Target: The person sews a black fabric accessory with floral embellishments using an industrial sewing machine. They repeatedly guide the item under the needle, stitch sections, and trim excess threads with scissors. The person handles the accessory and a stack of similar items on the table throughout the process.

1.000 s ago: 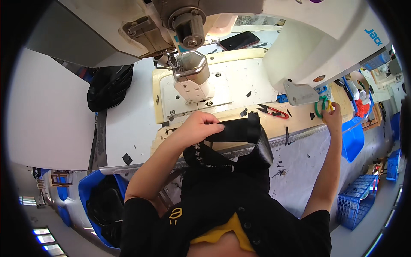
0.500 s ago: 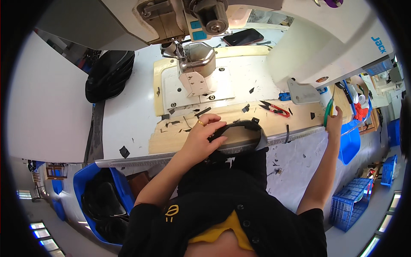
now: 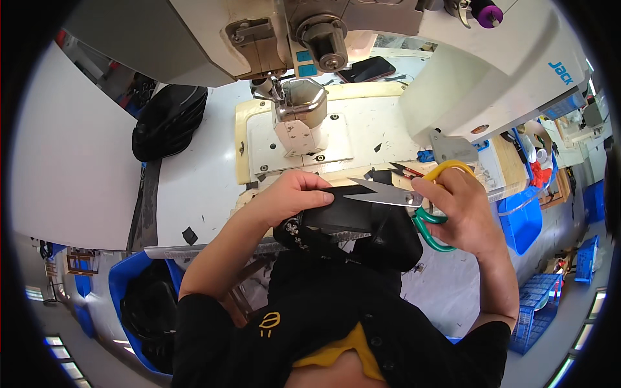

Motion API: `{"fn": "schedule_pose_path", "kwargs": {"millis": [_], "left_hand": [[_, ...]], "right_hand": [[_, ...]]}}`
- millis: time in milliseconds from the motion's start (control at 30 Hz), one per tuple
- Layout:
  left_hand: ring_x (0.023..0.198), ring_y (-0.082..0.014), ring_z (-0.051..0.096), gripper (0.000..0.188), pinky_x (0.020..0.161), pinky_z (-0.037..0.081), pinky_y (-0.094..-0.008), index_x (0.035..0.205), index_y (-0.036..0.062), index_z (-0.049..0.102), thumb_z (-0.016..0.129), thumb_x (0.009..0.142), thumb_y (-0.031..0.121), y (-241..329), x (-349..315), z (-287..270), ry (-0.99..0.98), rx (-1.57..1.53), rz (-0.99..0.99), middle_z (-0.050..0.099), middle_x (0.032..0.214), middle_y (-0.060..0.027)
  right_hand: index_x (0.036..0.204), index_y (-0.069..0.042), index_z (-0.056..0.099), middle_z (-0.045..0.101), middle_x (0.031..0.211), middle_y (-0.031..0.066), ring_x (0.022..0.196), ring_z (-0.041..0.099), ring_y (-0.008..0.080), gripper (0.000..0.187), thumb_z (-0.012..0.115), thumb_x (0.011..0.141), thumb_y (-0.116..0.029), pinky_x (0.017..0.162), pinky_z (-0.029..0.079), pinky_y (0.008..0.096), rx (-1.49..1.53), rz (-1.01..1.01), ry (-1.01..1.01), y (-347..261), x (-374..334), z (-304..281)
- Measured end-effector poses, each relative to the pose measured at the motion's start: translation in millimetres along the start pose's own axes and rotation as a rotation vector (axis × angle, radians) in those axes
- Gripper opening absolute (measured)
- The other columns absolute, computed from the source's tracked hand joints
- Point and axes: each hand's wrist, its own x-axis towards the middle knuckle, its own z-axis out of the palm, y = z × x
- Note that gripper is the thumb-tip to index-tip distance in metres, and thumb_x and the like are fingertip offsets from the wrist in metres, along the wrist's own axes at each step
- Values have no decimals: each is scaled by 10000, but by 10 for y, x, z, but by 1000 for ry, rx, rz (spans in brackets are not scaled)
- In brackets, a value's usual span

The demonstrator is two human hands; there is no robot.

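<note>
My left hand (image 3: 290,198) pinches the upper edge of a black, leather-like sewn piece (image 3: 346,215), thumb on top. A strap with a white pattern (image 3: 297,236) hangs at its left, and a rounded black part (image 3: 398,242) bulges at its right; its exact kind is unclear. In my right hand (image 3: 462,210) are scissors (image 3: 388,195) with one yellow and one green handle. Their blades are apart and point left across the piece's upper edge, close to my left fingertips. Red-handled thread snips (image 3: 409,171) lie on the table behind, partly covered by the scissors and hand.
A sewing machine post (image 3: 301,119) rises ahead, below the machine head (image 3: 259,45). The machine's white column (image 3: 446,84) stands right. A black phone (image 3: 367,69) lies behind. Black sewn pieces (image 3: 169,121) are stacked left. Blue bins (image 3: 116,284) stand at both sides below the table.
My right hand has brought the scissors from the table's right side to the black piece, and their blades now spread. My left hand has shifted slightly left, and the piece has been turned.
</note>
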Motion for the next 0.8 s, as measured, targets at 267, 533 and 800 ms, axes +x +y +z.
{"fn": "schedule_pose_path", "kwargs": {"millis": [267,533,800], "left_hand": [[833,-107,661,267,778,529,-233,1093,-47,681,664,837,29,-326,-176,216,-139,-226,-100,716,963,-81],[831,-121,671,299,794,532,-238,1115,-49,675,632,825,8,-436,-140,296,-164,-410,-183,721,971,-95],[877,-125,667,317,836,520,-247,1113,-61,673,624,802,-27,-458,-109,371,-230,-403,-118,718,1013,-96]], "right_hand": [[1141,-158,587,559,887,85,785,588,301,560,788,623,-89,702,476,412,176,-57,-255,243,55,20],[1120,-160,584,541,865,83,805,571,306,550,776,610,-79,675,448,417,70,-88,-302,219,136,-142],[1113,-167,579,543,847,74,797,576,292,533,768,622,-87,653,448,416,113,-128,-394,164,41,80]]}}
